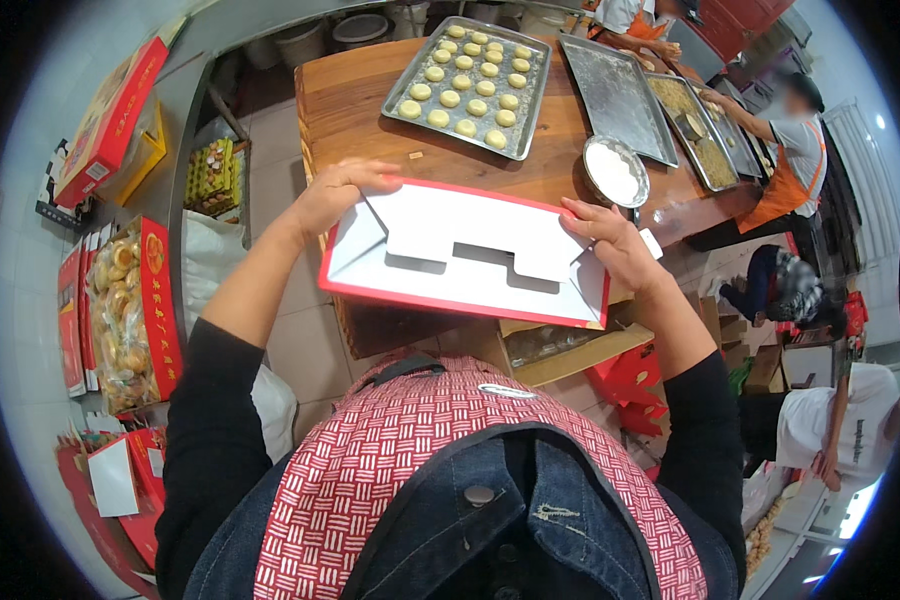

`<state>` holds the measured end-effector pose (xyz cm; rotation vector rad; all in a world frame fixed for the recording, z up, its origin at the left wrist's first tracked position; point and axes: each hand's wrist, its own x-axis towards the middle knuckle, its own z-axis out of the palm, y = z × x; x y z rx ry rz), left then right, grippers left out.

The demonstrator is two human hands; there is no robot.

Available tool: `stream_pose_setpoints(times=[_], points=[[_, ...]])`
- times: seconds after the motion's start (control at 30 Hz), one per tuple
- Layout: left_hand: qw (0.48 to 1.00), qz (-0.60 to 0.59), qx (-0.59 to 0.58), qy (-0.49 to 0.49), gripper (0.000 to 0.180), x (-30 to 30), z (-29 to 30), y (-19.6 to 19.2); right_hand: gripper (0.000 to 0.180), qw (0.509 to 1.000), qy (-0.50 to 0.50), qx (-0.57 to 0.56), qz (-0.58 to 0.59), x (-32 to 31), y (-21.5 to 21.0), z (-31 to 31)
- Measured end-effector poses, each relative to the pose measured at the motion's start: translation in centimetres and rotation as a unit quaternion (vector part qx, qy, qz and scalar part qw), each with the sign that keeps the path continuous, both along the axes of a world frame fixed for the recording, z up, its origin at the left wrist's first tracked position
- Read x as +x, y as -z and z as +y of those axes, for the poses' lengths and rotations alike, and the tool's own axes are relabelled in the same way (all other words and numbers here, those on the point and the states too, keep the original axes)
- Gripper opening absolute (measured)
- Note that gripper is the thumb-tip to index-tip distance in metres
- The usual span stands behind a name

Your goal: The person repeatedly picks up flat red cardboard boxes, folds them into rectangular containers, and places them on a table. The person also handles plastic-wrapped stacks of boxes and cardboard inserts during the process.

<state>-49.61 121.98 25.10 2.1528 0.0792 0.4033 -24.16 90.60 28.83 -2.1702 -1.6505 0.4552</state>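
Observation:
Between my hands is a cardboard gift box [440,275], white inside with red edges, its white flaps folded over part of the inside. My left hand [342,192] grips its upper left corner, fingers over the red edge. At the right end my right hand [615,240] holds the other corner, with fingers on the rim and flap. The box is held in front of my apron, by the near edge of a wooden table [350,110]. What lies under the box is hidden.
On the table stand a tray of round pale pastries [465,85], a bare metal tray [620,95] and a bowl of white powder [615,172]. An open carton [570,355] sits below right. Bagged pastries in a red box [125,310] stand left. Several people work at right.

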Motion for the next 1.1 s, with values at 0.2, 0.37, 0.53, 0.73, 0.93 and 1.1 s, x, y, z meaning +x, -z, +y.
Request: stream_pose_setpoints(times=[0.2, 0.37, 0.53, 0.73, 0.93, 1.1], points=[[0.937, 0.246, 0.221, -0.113, 0.066, 0.6, -5.3, -3.3, 0.082, 0.979, 0.08, -0.069, -0.174, -2.8, 0.4, 1.9], [0.897, 0.31, 0.257, -0.185, 0.07, 1.7, -7.4, -3.1, 0.084, 0.953, 0.127, -0.022, -0.273, -4.0, 2.8, 2.4], [0.961, 0.1, 0.091, -0.241, 0.061, 0.4, -5.5, 0.5, 0.075, 0.978, 0.074, 0.004, -0.197, -2.0, 3.1, 1.4], [0.819, 0.312, -0.44, -0.196, 0.063, -2.6, -1.2, 7.6, 0.076, 0.699, 0.362, 0.08, 0.611, 7.2, 11.0, -5.5], [0.74, 0.071, -0.667, -0.052, 0.063, -2.5, -4.0, 0.9, 0.069, 0.689, 0.212, 0.177, 0.67, 3.6, 5.6, -1.2], [0.726, -0.091, -0.682, -0.001, 0.062, -5.3, -4.1, -2.5, 0.066, 0.666, 0.057, 0.281, 0.688, 3.7, -1.7, -2.0]])
